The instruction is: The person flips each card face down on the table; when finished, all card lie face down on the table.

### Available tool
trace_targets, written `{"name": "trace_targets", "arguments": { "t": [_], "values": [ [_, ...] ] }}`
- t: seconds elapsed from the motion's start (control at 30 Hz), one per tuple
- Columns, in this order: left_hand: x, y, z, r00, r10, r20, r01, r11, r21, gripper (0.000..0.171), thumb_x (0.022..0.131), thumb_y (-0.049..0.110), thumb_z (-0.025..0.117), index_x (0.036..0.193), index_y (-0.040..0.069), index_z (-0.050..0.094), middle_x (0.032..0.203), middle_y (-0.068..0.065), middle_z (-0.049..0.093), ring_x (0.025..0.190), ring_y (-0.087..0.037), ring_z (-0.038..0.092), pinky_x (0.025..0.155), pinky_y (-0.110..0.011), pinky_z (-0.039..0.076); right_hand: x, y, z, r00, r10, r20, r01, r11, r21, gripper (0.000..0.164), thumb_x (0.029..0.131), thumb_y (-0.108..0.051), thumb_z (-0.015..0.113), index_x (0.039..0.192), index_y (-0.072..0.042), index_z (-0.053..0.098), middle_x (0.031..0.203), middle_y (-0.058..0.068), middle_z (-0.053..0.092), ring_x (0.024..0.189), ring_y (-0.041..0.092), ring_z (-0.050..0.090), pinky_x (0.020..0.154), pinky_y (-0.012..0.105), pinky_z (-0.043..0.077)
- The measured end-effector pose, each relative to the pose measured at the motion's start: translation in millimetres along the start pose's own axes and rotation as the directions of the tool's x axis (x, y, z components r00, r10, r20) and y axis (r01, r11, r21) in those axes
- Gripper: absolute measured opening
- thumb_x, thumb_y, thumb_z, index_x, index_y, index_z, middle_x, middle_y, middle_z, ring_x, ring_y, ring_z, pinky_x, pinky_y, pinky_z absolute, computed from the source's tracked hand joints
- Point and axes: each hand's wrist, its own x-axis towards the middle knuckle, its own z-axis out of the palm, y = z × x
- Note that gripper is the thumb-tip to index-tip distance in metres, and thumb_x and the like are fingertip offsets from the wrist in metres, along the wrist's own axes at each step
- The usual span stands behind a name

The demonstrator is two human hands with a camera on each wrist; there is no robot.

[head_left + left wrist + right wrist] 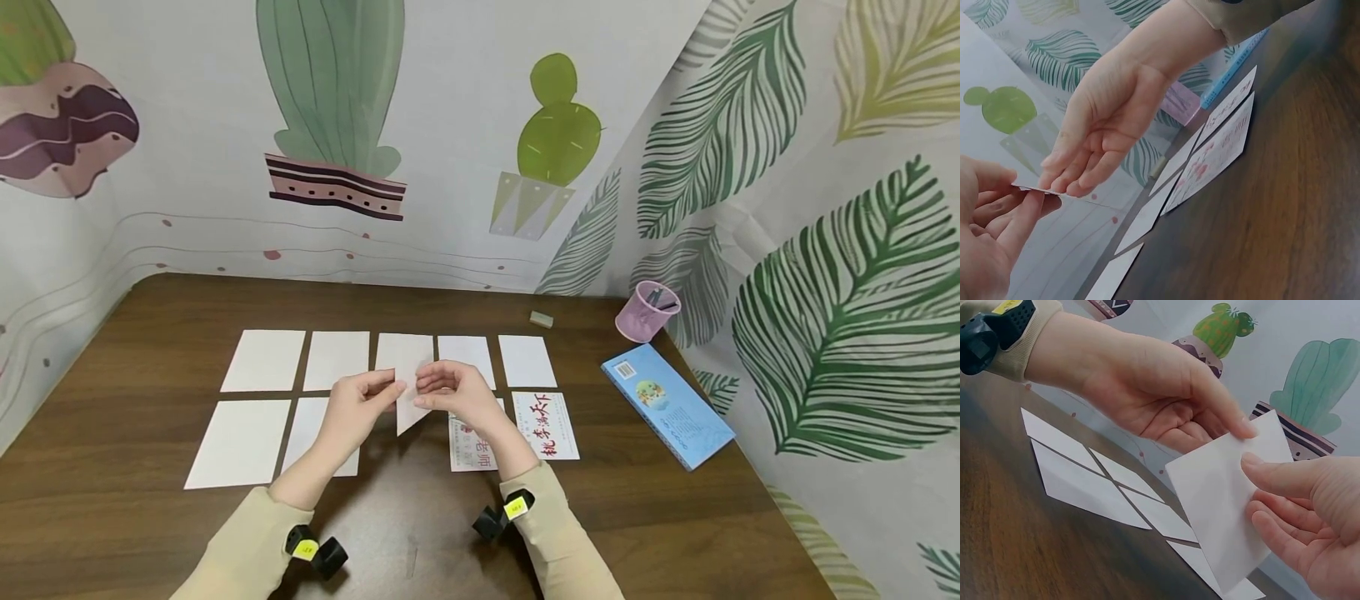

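A white card [407,414] is held up above the table, tilted, its plain face [1210,494] showing in the right wrist view. My left hand [367,400] pinches it between thumb and fingers at one edge, clearest in the left wrist view, where the left hand [997,219] grips the card seen edge-on. My right hand [457,392] is at the card's other side, fingers loosely bent; its thumb and fingertips [1263,519] overlap the plain face. Below lie two printed cards with red characters, one [476,450] partly under my right hand, the other [545,427] to its right.
Blank white cards lie in two rows, including one at back left [262,361], one at front left [238,444] and one at back right [527,361]. An eraser [541,319], a pink mesh pen cup [647,311] and a blue book [667,406] stand or lie farther right. A printed cloth backs the table.
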Motion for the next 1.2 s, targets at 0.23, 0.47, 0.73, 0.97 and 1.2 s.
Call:
{"name": "trace_targets", "arguments": {
  "t": [0.23,0.47,0.73,0.97,1.2],
  "values": [
    [5.1,-9.0,-7.9,0.999,-0.034,-0.005,0.034,0.999,0.040,0.031,0.096,0.010,0.061,0.117,-0.013,0.064,0.108,-0.028,0.069,0.085,-0.026,0.072,0.074,-0.027,0.060,-0.7,-2.8,-8.6,0.977,0.035,-0.210,-0.023,0.998,0.057,0.032,0.084,0.000,0.073,0.112,0.009,0.064,0.102,0.023,0.068,0.084,0.007,0.063,0.079,0.019,0.054],
    [8.3,-17.8,-12.9,0.982,-0.167,0.091,0.167,0.986,0.003,0.041,0.099,0.011,0.054,0.129,-0.017,0.051,0.122,-0.031,0.062,0.104,-0.028,0.066,0.084,-0.031,0.059,0.8,8.7,-17.8,0.956,0.138,-0.258,-0.117,0.988,0.096,0.034,0.088,-0.009,0.070,0.119,0.006,0.063,0.107,0.016,0.068,0.088,0.009,0.065,0.085,0.027,0.057],
    [10.3,-26.0,-13.3,0.959,-0.242,0.146,0.242,0.970,0.016,0.042,0.099,0.011,0.053,0.130,-0.017,0.050,0.124,-0.030,0.061,0.101,-0.023,0.065,0.086,-0.035,0.058,2.4,14.8,-14.0,0.959,0.221,-0.180,-0.191,0.967,0.171,0.030,0.086,0.001,0.068,0.113,0.014,0.061,0.089,0.005,0.063,0.076,0.008,0.063,0.075,0.027,0.060],
    [9.8,-31.8,-18.1,0.961,-0.247,0.129,0.230,0.964,0.135,0.040,0.094,0.012,0.061,0.122,-0.016,0.057,0.117,-0.031,0.064,0.094,-0.028,0.070,0.078,-0.034,0.060,3.5,20.3,-10.0,0.956,0.269,-0.119,-0.252,0.957,0.142,0.025,0.086,0.004,0.067,0.107,0.015,0.059,0.083,0.004,0.063,0.069,0.007,0.063,0.070,0.027,0.061],
    [10.5,-36.2,-22.8,0.971,-0.238,0.023,0.220,0.929,0.298,0.036,0.081,0.018,0.076,0.106,-0.007,0.070,0.091,-0.018,0.075,0.073,-0.018,0.071,0.062,-0.024,0.053,2.5,21.9,-5.2,0.941,0.320,-0.108,-0.314,0.947,0.068,0.027,0.084,0.005,0.070,0.108,0.014,0.060,0.083,0.007,0.062,0.068,0.011,0.062,0.070,0.030,0.061]
  ]
}}
